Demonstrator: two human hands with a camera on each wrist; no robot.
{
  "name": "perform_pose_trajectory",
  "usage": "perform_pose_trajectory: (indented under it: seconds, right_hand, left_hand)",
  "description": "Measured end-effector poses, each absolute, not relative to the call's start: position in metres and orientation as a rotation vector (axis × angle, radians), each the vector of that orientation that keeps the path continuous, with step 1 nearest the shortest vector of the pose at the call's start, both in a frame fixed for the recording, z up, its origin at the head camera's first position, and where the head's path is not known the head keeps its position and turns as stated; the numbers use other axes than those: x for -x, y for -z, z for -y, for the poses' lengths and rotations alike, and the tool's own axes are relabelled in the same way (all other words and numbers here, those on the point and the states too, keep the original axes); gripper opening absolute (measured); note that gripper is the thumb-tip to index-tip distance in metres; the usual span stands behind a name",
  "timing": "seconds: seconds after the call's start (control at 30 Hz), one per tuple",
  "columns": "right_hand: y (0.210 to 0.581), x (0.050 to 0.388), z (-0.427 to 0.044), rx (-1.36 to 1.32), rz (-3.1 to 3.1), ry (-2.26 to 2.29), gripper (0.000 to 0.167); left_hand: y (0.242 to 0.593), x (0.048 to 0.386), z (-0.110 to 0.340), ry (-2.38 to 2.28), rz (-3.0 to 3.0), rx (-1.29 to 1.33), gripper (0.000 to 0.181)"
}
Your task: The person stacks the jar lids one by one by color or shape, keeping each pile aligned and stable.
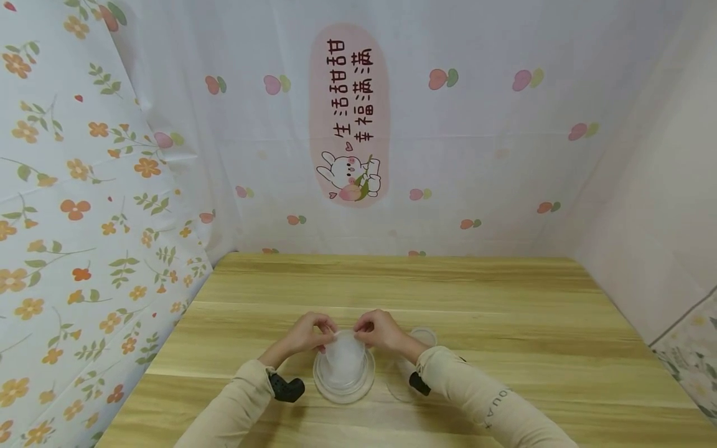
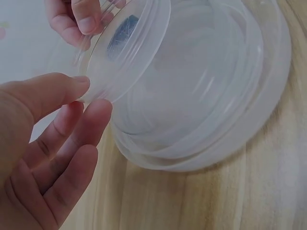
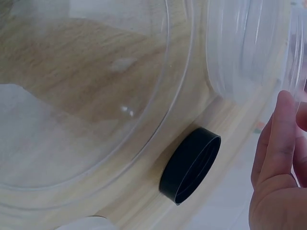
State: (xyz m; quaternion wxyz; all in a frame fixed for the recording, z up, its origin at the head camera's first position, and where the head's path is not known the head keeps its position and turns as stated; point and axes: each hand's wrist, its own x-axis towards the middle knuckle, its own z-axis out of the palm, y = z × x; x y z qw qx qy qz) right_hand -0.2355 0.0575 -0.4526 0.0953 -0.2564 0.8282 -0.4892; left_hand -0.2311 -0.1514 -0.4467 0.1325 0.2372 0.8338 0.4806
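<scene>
Fingers of the left hand [image 1: 307, 334] are pinching one side of a clear round lid [image 1: 344, 359], thumb against index finger, the other fingers curving loosely below. The right hand [image 1: 383, 331] is pinching the opposite side between thumb and fingers. Between them, the lid is tilting steeply above a stack of translucent round plastic pieces [image 1: 346, 397]; in the left wrist view a dark bluish patch is showing on or through its middle.

The stack is lying on the wooden table [image 1: 504, 311], well apart from the far edge and nearer the left edge than the right. On its right-edge side, a large clear disc [image 3: 72, 91] is lying flat, with a black cap [image 3: 189, 165] resting near its rim. Beige sleeves [image 1: 226, 404] are covering the forearms. Behind the table's far edge, a printed white cloth [image 1: 476, 143] is hanging; past the left edge, a floral sheet [image 1: 61, 249].
</scene>
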Motion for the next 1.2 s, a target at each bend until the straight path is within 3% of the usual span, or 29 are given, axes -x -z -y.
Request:
perform_pose_trajectory:
  seconds: [0.27, 0.6, 1.2]
  right_hand:
    - [0.455, 0.232, -0.055, 0.758, -2.444, 1.412, 0.005]
    - [0.459, 0.228, -0.053, 0.781, -2.483, 1.353, 0.005]
    - [0.465, 0.229, -0.051, 0.794, -2.483, 1.379, 0.005]
  left_hand:
    - [0.432, 0.218, 0.152, -1.376, -2.390, -0.695, 0.012]
    - [0.463, 0.229, 0.161, -1.380, -2.394, -0.704, 0.011]
    - [0.472, 0.227, 0.161, -1.402, -2.378, -0.627, 0.009]
